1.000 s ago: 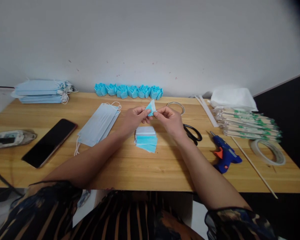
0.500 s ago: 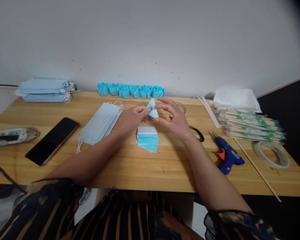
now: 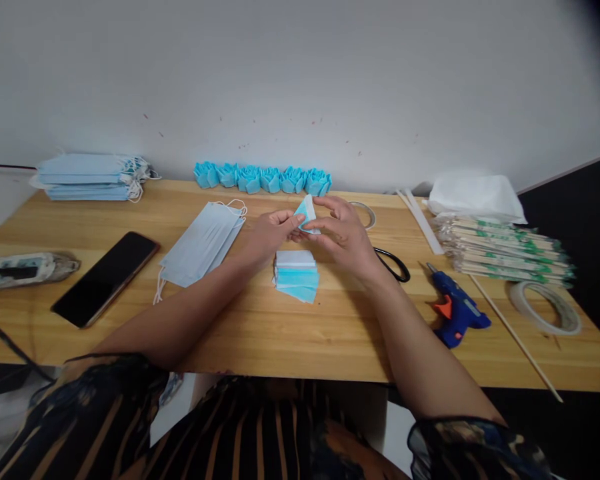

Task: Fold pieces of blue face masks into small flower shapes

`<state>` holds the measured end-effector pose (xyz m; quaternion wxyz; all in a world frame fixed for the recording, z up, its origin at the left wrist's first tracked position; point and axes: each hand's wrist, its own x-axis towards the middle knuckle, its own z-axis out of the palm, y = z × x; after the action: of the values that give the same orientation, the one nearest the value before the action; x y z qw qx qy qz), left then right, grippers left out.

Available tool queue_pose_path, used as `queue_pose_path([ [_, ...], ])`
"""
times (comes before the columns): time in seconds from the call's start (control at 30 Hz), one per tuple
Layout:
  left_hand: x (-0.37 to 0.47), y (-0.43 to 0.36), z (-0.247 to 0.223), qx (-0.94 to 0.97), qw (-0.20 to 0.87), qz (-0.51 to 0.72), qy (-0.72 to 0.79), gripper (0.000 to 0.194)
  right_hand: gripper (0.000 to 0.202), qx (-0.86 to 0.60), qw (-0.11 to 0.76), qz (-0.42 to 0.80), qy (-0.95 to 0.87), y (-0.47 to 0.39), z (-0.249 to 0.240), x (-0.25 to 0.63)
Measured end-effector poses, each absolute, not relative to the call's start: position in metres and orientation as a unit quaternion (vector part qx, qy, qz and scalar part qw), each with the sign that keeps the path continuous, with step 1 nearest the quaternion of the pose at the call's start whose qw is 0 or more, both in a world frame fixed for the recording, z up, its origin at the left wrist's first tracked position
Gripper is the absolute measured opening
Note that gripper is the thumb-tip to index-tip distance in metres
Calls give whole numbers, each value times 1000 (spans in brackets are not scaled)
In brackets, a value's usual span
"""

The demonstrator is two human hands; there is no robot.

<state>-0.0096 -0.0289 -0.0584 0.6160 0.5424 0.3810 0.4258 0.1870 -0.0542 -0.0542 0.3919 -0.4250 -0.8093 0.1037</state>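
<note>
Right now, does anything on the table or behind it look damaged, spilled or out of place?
Two small things: the wall has scattered reddish-brown marks, odd on an otherwise plain surface, and the stack of small blue pieces, mid-table, is fanned askew at its near end. No spill shows.

Blue glue gun (image 3: pixel 456 308) with orange trigger (image 3: pixel 445 307), turquoise flowers (image 3: pixel 263 179), black-and-tan striped clothing (image 3: pixel 240 427), pale grey wall (image 3: pixel 300 87)

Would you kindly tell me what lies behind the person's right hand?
Behind the right hand, part of a thin, pale ring and part of a curved black loop show. The hand covers the rest of both; what the loop belongs to is hidden.
</note>
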Motion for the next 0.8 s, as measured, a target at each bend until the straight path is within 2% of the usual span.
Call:
queue_pose_path([
  [0.6,-9,-32,-57,581,590,415,377,45,16,-454,416,271,-740,-57,-50,186],
  [0.8,-8,-34,-52,592,578,411,383,43,15,-479,413,278,-723,-64,-41,176],
])
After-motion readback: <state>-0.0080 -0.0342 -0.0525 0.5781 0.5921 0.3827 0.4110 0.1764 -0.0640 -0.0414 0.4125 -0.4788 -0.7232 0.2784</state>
